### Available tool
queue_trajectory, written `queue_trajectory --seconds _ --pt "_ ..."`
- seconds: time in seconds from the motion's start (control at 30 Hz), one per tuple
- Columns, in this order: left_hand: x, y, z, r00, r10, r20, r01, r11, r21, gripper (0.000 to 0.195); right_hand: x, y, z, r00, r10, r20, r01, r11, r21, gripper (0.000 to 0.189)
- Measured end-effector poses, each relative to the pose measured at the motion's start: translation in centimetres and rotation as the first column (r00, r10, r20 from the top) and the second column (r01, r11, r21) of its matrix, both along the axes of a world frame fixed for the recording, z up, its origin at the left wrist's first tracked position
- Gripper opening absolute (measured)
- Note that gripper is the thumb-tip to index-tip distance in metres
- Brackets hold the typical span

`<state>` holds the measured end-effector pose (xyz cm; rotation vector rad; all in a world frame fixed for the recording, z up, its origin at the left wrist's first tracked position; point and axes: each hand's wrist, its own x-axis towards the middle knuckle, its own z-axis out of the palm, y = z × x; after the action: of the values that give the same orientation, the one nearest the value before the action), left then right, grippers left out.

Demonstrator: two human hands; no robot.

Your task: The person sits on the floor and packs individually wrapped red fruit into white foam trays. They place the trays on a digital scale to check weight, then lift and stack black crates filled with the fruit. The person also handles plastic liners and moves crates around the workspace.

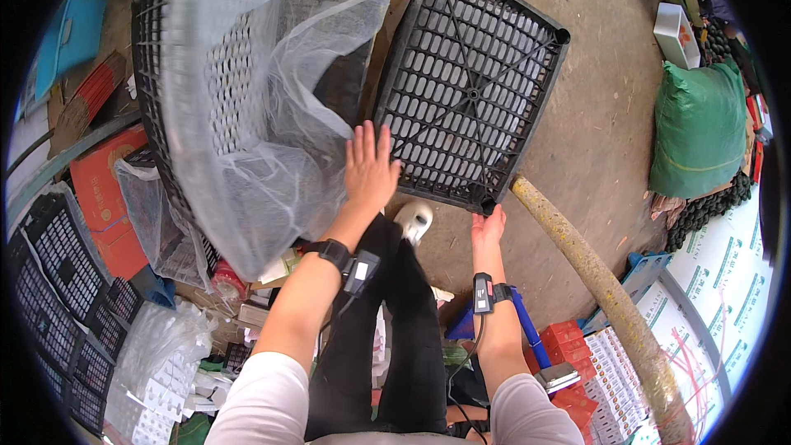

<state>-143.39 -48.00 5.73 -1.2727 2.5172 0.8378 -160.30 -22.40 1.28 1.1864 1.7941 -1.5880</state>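
Observation:
A black plastic crate (474, 96) shows me its slotted underside, with round feet at the corners and white showing through the slots. At its near left edge, my left hand (372, 173) is spread flat with fingers extended, the thumb side against the crate. My right hand (489, 230) grips the near right corner from below, its fingertips partly hidden by the crate. Left of my left hand stands a larger black crate (151, 68) lined with a translucent plastic bag (266, 210) draped over its rim. The liner's near folds come close to my left fingers.
A yellowed, worn pole (587, 272) slants along the right, its far end by the crate. Farther right are a full green sack (698, 130) and a white foam box (676, 34). Red cartons (559, 343), an orange carton (108, 198) and stacked black crates (68, 259) stand around me.

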Motion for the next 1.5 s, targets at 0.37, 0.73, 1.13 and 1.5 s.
queue_trajectory --seconds 0.37,0.73,1.13,1.5 --pt "3.8 -4.0 6.2 0.711 0.701 -0.056 -0.627 0.667 0.403 0.06 1.6 -9.5 17.1 0.997 0.04 -0.068 -0.05 0.987 -0.155 0.038" --pt "25.4 -31.9 19.4 0.61 0.785 -0.112 -0.693 0.596 0.404 0.052 -2.5 -23.4 25.9 0.853 0.351 -0.386 -0.48 0.817 -0.318 0.038" --pt "1.3 -14.4 8.0 -0.252 0.925 0.285 -0.103 -0.319 0.942 0.084 -8.3 -44.5 26.8 0.091 0.687 -0.721 -0.979 0.194 0.062 0.071" --pt "-15.4 -27.6 14.0 -0.363 0.853 0.375 0.412 -0.214 0.886 0.029 -7.5 -42.0 17.1 -0.626 0.709 -0.324 -0.456 0.005 0.89 0.081"
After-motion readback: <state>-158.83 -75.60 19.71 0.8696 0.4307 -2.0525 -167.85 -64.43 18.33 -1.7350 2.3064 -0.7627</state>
